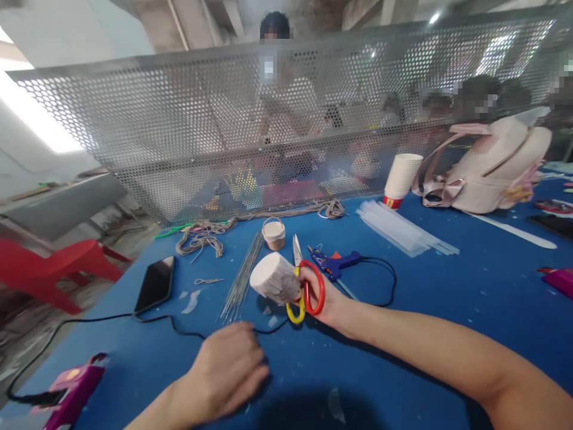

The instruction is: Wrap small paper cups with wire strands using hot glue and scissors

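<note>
My right hand is closed round scissors with one red and one yellow handle, the blades pointing away from me. The same hand also holds a paper cup wrapped in whitish crinkled material, tilted with its pale round end to the left. My left hand hovers low over the table, back upward and blurred; its curled fingers are mostly hidden. Just beyond the cup lies a bundle of thin wires. A small handled basket stands behind it. A blue glue gun rests right of the scissors.
Grey cord lies along the mesh screen. A phone and a magenta power strip are on the left. Stacked paper cups, translucent strips and a pale backpack stand right. Black cables cross the blue table.
</note>
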The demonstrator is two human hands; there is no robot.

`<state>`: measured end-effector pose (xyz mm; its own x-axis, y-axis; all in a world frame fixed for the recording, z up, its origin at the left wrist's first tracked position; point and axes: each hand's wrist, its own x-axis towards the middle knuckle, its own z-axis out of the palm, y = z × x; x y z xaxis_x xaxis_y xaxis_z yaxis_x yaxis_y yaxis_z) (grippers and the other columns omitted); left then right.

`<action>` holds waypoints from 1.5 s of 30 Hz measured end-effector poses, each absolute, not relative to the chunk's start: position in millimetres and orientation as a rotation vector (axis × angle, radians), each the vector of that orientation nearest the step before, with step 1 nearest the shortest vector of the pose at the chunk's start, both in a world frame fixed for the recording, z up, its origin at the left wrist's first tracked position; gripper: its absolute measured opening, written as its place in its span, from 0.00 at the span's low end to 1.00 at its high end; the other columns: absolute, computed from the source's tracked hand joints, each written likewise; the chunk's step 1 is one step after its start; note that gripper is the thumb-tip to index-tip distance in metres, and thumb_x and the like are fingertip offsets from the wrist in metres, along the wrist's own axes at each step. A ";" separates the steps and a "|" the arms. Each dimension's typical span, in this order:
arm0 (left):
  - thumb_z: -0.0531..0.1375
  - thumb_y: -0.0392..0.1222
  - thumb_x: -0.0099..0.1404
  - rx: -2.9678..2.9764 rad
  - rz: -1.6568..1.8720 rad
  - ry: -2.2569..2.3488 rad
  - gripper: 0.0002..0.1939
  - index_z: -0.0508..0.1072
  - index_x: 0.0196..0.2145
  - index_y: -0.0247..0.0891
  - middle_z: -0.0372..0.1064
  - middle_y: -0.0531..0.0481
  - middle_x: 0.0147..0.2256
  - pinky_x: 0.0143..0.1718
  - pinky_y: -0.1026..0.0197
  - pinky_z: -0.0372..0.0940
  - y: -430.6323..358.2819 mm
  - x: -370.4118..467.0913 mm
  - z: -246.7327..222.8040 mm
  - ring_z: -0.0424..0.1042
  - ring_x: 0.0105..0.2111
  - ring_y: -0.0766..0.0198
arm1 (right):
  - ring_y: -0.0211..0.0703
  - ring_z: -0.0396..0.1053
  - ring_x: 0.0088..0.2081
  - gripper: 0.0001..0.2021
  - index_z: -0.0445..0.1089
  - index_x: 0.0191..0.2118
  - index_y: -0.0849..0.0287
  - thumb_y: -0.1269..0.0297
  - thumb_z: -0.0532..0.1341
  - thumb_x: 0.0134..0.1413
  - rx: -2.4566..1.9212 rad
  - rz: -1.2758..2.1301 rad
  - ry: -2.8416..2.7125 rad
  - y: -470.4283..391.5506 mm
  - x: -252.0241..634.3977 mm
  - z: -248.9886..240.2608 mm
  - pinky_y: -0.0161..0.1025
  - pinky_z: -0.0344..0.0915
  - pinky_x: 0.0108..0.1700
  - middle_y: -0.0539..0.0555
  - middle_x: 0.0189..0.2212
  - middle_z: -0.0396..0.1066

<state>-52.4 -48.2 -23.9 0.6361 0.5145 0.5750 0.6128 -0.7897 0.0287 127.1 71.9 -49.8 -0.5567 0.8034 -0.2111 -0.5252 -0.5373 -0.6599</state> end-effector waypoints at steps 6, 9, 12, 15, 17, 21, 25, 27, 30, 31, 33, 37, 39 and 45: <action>0.53 0.44 0.65 -2.202 -1.316 -2.009 0.11 0.73 0.31 0.39 0.74 0.49 0.33 0.40 0.60 0.65 -16.3 -47.7 27.9 0.72 0.35 0.60 | 0.29 0.57 0.16 0.20 0.61 0.39 0.56 0.67 0.64 0.34 -0.731 1.905 -0.783 61.0 122.9 -42.9 0.28 0.56 0.19 0.38 0.17 0.60; 0.53 0.50 0.63 -2.310 -1.365 -2.314 0.16 0.75 0.29 0.39 0.74 0.50 0.32 0.39 0.61 0.64 -7.2 -39.4 33.7 0.71 0.35 0.59 | 0.29 0.57 0.16 0.22 0.60 0.41 0.56 0.69 0.62 0.34 -0.749 1.826 -0.872 55.9 125.7 -39.2 0.29 0.58 0.20 0.38 0.19 0.61; 0.57 0.52 0.60 -2.348 -1.394 -2.480 0.15 0.76 0.28 0.38 0.73 0.51 0.30 0.36 0.62 0.62 -5.7 -35.8 30.0 0.69 0.33 0.60 | 0.28 0.56 0.16 0.22 0.60 0.42 0.56 0.71 0.59 0.33 -0.734 1.789 -0.953 53.0 127.1 -38.0 0.28 0.56 0.20 0.37 0.18 0.61; 0.60 0.52 0.56 -2.263 -1.492 -2.635 0.14 0.76 0.27 0.37 0.71 0.52 0.26 0.32 0.63 0.61 -5.5 -34.4 25.9 0.67 0.29 0.62 | 0.28 0.55 0.17 0.22 0.60 0.42 0.56 0.72 0.59 0.33 -0.709 1.790 -1.015 51.0 126.8 -38.5 0.28 0.52 0.20 0.37 0.17 0.60; 0.61 0.51 0.55 -2.174 -1.581 -2.692 0.14 0.75 0.26 0.37 0.70 0.53 0.24 0.30 0.64 0.60 -4.8 -34.5 24.9 0.65 0.27 0.64 | 0.29 0.56 0.17 0.22 0.60 0.42 0.56 0.72 0.60 0.34 -0.695 1.811 -1.052 50.1 126.8 -38.9 0.29 0.53 0.20 0.37 0.18 0.61; 0.62 0.50 0.54 -2.070 -1.645 -2.659 0.13 0.74 0.25 0.37 0.68 0.55 0.23 0.28 0.65 0.58 -3.4 -39.8 27.5 0.63 0.25 0.66 | 0.33 0.62 0.21 0.23 0.59 0.42 0.57 0.67 0.65 0.37 -0.678 1.858 -1.108 50.0 128.2 -38.8 0.33 0.60 0.24 0.41 0.20 0.65; 0.61 0.50 0.54 -2.058 -1.584 -2.601 0.13 0.73 0.24 0.37 0.67 0.54 0.23 0.30 0.65 0.59 -4.5 -49.4 34.0 0.64 0.26 0.65 | 0.34 0.62 0.21 0.24 0.58 0.43 0.58 0.64 0.67 0.38 -0.702 1.815 -1.165 52.4 130.9 -38.1 0.33 0.60 0.24 0.42 0.21 0.66; 0.61 0.50 0.54 -2.066 -1.521 -2.597 0.13 0.73 0.25 0.37 0.68 0.53 0.24 0.31 0.64 0.59 -6.0 -53.3 37.6 0.64 0.27 0.65 | 0.33 0.61 0.21 0.24 0.59 0.43 0.58 0.63 0.68 0.39 -0.715 1.787 -1.187 53.8 132.0 -37.8 0.33 0.59 0.24 0.42 0.21 0.66; 0.61 0.50 0.55 -2.088 -1.440 -2.608 0.12 0.74 0.26 0.37 0.69 0.53 0.26 0.32 0.64 0.59 -8.5 -57.7 43.2 0.65 0.28 0.64 | 0.33 0.61 0.21 0.22 0.60 0.42 0.57 0.64 0.68 0.40 -0.697 1.767 -1.204 55.6 132.9 -37.8 0.33 0.59 0.24 0.43 0.22 0.67; 0.61 0.50 0.55 -2.086 -1.426 -2.611 0.13 0.74 0.26 0.37 0.69 0.52 0.26 0.31 0.64 0.60 -9.3 -59.1 45.2 0.65 0.28 0.64 | 0.33 0.62 0.21 0.22 0.60 0.41 0.57 0.66 0.67 0.39 -0.689 1.762 -1.212 56.1 133.2 -38.0 0.33 0.58 0.24 0.43 0.22 0.67; 0.61 0.51 0.55 -2.058 -1.414 -2.620 0.13 0.75 0.27 0.37 0.69 0.52 0.26 0.29 0.64 0.60 -10.8 -61.9 49.6 0.64 0.27 0.65 | 0.34 0.63 0.22 0.21 0.62 0.41 0.57 0.69 0.67 0.37 -0.673 1.750 -1.241 56.9 134.2 -38.2 0.33 0.59 0.25 0.44 0.23 0.68; 0.62 0.51 0.54 -1.959 -1.487 -2.711 0.13 0.74 0.26 0.37 0.65 0.55 0.23 0.22 0.65 0.60 -11.9 -66.5 56.5 0.60 0.20 0.69 | 0.35 0.65 0.25 0.21 0.64 0.43 0.56 0.71 0.65 0.38 -0.635 1.732 -1.354 58.2 138.2 -35.9 0.35 0.62 0.28 0.45 0.25 0.68; 0.63 0.51 0.53 -1.917 -1.576 -2.783 0.14 0.74 0.27 0.36 0.64 0.55 0.23 0.20 0.66 0.61 -10.5 -68.3 57.2 0.60 0.20 0.69 | 0.34 0.65 0.25 0.21 0.64 0.43 0.57 0.68 0.67 0.38 -0.641 1.734 -1.406 59.2 141.4 -32.5 0.34 0.61 0.28 0.44 0.25 0.67; 0.64 0.48 0.52 -1.860 -1.930 -3.019 0.13 0.75 0.26 0.33 0.63 0.54 0.22 0.21 0.66 0.65 0.5 -76.0 52.6 0.62 0.22 0.69 | 0.30 0.57 0.17 0.24 0.61 0.44 0.58 0.55 0.68 0.43 -0.744 1.830 -1.672 62.4 161.3 -22.2 0.32 0.56 0.20 0.41 0.20 0.61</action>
<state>-76.0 0.5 52.6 -0.2802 0.9331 -0.2256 0.1868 0.2835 0.9406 161.3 62.4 -22.2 -0.6980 0.7151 -0.0367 -0.0278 -0.0782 -0.9965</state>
